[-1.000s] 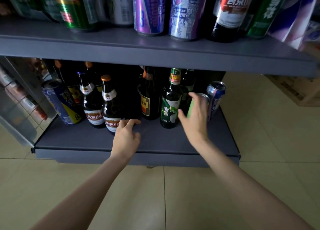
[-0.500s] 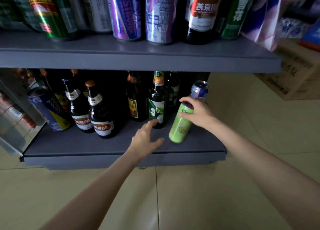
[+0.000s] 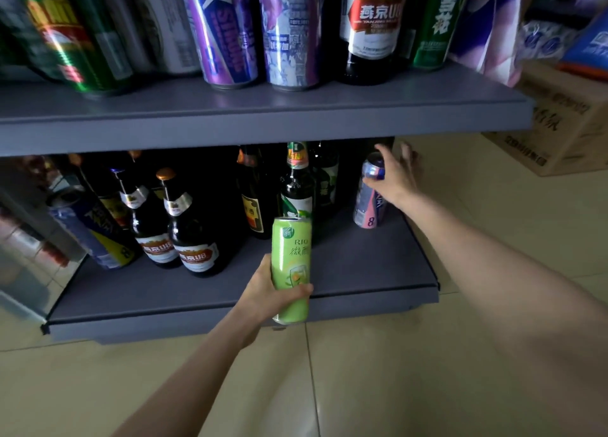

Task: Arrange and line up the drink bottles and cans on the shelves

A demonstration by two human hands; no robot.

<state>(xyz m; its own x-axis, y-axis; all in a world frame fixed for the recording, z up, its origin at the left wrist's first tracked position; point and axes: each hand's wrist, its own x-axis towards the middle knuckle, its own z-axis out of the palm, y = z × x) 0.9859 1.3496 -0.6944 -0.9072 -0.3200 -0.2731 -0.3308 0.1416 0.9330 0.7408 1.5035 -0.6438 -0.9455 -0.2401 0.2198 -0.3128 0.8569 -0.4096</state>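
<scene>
My left hand (image 3: 266, 293) grips a light green can (image 3: 291, 265) upright just above the front edge of the lower grey shelf (image 3: 362, 272). My right hand (image 3: 393, 176) reaches over the top of a blue and pink can (image 3: 368, 203) at the shelf's right end, fingers spread and touching its rim. Behind the green can stands a green-labelled bottle (image 3: 297, 179). Two dark bottles with red labels (image 3: 194, 235) stand at the centre left, and a blue and yellow can (image 3: 88, 229) leans at the far left.
The upper grey shelf (image 3: 263, 120) carries purple cans (image 3: 227, 31), a green can (image 3: 72, 41) and a dark red-labelled bottle (image 3: 373, 28). A cardboard box (image 3: 566, 123) sits on the tiled floor (image 3: 362, 387) to the right. A metal frame (image 3: 23, 265) borders the left side.
The green can passed from my right hand to my left hand and came forward to the shelf's front edge. My right hand moved back to the blue and pink can.
</scene>
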